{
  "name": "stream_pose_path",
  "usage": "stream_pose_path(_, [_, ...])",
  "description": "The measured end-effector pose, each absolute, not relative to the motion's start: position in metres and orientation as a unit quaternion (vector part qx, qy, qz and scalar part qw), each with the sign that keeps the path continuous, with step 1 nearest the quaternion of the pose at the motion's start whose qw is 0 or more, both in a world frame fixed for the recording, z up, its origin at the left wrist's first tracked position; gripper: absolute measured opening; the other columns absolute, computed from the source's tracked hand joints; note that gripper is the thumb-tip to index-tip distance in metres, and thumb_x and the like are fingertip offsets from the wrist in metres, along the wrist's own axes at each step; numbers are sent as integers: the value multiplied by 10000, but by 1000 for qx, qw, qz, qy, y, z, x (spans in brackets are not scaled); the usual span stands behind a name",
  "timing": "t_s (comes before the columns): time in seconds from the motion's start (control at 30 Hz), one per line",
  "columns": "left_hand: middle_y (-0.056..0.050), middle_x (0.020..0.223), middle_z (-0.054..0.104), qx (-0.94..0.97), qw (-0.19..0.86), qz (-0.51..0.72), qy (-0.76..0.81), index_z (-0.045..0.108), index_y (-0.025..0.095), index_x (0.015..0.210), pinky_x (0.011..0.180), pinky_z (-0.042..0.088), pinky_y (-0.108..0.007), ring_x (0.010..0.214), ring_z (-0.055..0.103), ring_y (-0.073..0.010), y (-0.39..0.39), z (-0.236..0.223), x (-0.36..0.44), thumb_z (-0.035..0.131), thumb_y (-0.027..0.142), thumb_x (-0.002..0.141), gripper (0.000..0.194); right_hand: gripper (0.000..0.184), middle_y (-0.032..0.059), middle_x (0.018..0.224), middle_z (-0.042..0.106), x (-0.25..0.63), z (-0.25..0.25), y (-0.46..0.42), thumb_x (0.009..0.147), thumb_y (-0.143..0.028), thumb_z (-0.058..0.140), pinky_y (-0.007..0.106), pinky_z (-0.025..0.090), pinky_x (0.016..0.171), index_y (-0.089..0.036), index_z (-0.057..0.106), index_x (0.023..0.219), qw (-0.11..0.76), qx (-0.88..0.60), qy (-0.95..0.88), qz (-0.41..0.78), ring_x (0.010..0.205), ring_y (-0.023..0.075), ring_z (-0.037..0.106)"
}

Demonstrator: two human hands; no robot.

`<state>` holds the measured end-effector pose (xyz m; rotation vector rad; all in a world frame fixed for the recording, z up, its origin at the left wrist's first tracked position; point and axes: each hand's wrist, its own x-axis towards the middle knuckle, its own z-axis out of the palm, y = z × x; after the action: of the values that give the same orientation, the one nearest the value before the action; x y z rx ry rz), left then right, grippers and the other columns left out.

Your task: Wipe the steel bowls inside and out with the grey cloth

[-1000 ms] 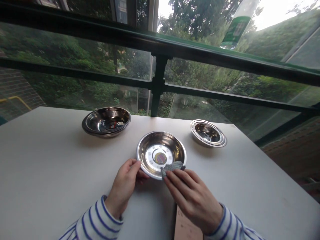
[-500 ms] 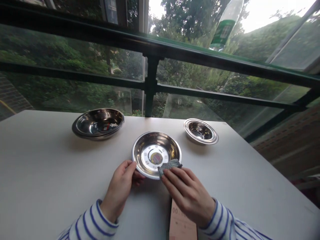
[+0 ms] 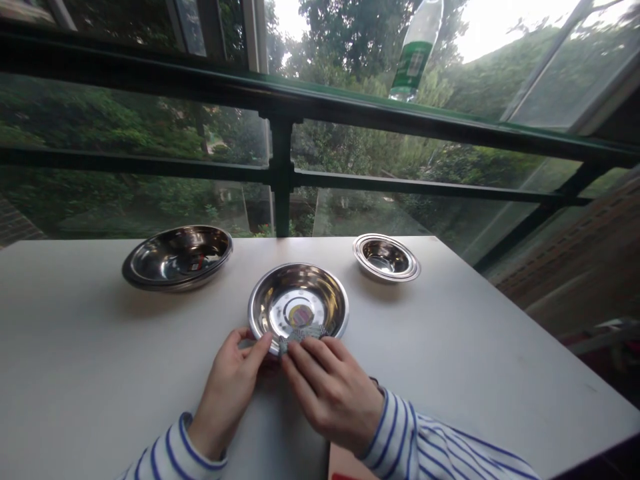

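A shiny steel bowl [image 3: 327,300] with a round sticker on its bottom is in front of me on the white table. My left hand [image 3: 227,387] grips its near-left rim, thumb on top and the other fingers partly hidden below. A crumpled grey-green cloth [image 3: 306,332] lies over the near rim, pressed there by the fingers of my right hand [image 3: 333,393]. Part of the cloth is hidden under those fingers.
Larger nested steel bowls [image 3: 177,257] stand at the back left, smaller nested ones [image 3: 387,259] at the back right. A phone-like pink screen [image 3: 345,463] is partly beneath my right forearm. Behind runs a dark green railing [image 3: 280,167], with a plastic bottle [image 3: 413,63] on it.
My right hand has slid the cloth leftward along the near rim, closer to my left hand. My left hand keeps its hold on the bowl. The whole view has shifted and tilted slightly.
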<state>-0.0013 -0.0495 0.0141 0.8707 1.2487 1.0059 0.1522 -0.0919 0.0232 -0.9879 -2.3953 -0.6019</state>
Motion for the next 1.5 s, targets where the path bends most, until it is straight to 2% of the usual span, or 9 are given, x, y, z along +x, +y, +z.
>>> stream_pose_path(0.07, [6, 507, 643, 372, 601, 442, 552, 496, 161, 880, 508, 457, -221, 488, 585, -135, -49, 15, -2, 706, 356, 625, 384, 255, 132, 1043, 654, 159, 23, -94, 898, -135, 438, 355, 465, 701, -47, 630, 1041, 239, -355, -877, -219, 894, 240, 565])
stream_pose_path(0.23, [2, 481, 640, 374, 574, 462, 564, 433, 144, 1161, 459, 452, -227, 454, 574, -154, -48, 18, 0, 686, 327, 638, 609, 255, 120, 1061, 656, 185, 24, -95, 903, -113, 431, 364, 464, 725, -54, 628, 1053, 223, -370, -873, -224, 931, 249, 558])
stream_pose_path(0.4, [14, 483, 629, 362, 594, 467, 546, 404, 134, 1289, 458, 439, -208, 443, 546, -129, -48, 16, -1, 707, 332, 629, 753, 264, 125, 1066, 654, 175, 20, -99, 903, -117, 424, 368, 472, 748, -48, 629, 1055, 248, -375, -867, -216, 941, 253, 555])
stream_pose_path(0.6, [14, 480, 614, 371, 606, 450, 541, 434, 111, 1302, 452, 408, -195, 444, 514, -112, -47, 21, -3, 711, 338, 631, 760, 257, 115, 1092, 647, 190, 20, -93, 898, -118, 449, 351, 497, 755, -64, 615, 1087, 234, -376, -874, -199, 961, 236, 552])
stream_pose_path(0.73, [23, 476, 603, 359, 608, 452, 546, 412, 103, 1320, 463, 416, -205, 446, 506, -113, -46, 23, -3, 711, 337, 630, 788, 264, 133, 1094, 643, 201, 19, -92, 900, -102, 433, 372, 501, 807, -57, 611, 1089, 243, -405, -859, -197, 1014, 245, 538])
stream_pose_path(0.87, [27, 474, 595, 363, 607, 454, 542, 424, 108, 1315, 459, 413, -206, 449, 507, -118, -47, 21, -4, 718, 347, 617, 795, 263, 142, 1101, 641, 191, 17, -101, 892, -107, 455, 372, 512, 803, -49, 609, 1097, 249, -389, -867, -189, 1014, 250, 545])
stream_pose_path(1.07, [25, 474, 592, 386, 607, 432, 544, 438, 122, 1310, 443, 387, -184, 448, 498, -107, -46, 22, -6, 677, 350, 669, 721, 260, 133, 1072, 653, 212, 18, -90, 884, -95, 444, 376, 531, 812, -56, 617, 1074, 263, -399, -862, -166, 1001, 245, 549])
stream_pose_path(1.3, [26, 476, 585, 377, 602, 446, 544, 426, 120, 1321, 458, 406, -199, 462, 508, -118, -47, 22, -4, 686, 341, 651, 751, 297, 153, 1117, 633, 203, 12, -100, 882, -90, 426, 406, 531, 834, -56, 590, 1128, 261, -402, -862, -167, 1068, 260, 530])
stream_pose_path(1.5, [23, 469, 591, 381, 604, 432, 551, 445, 111, 1303, 439, 383, -191, 446, 501, -115, -45, 22, -5, 680, 357, 653, 734, 283, 153, 1086, 641, 222, 16, -85, 870, -85, 434, 400, 536, 831, -59, 594, 1102, 271, -416, -856, -144, 1015, 243, 547])
